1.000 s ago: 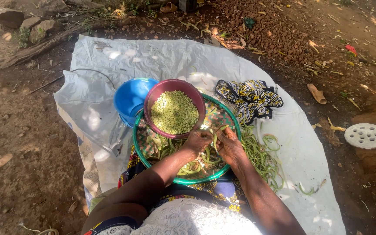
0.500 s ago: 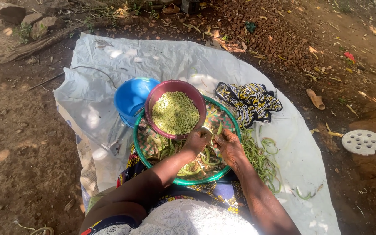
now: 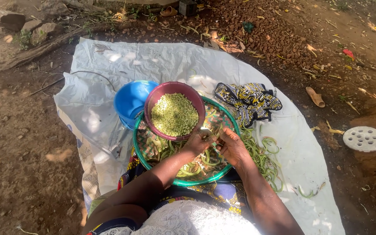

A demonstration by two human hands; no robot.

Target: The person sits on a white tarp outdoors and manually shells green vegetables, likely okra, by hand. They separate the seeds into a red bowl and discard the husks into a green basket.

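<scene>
Both hands, left hand (image 3: 200, 141) and right hand (image 3: 231, 146), pinch what looks like one green pod (image 3: 212, 135); bowl of shelled beans (image 3: 174, 114) just beyond the grip.

both forearms reach forward from the lower frame edge, converging mid-frame. left hand (image 3: 199, 141) curled, fingers pinched together, knuckles up. right hand (image 3: 231, 146) just beside it, fingers bent inward toward the left fingertips, nearly touching.

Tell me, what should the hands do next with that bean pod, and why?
Probably split the pod and tip its beans into the maroon bowl. Both the left hand and right hand pinch it beside that bowl, which already holds shelled beans.
</scene>
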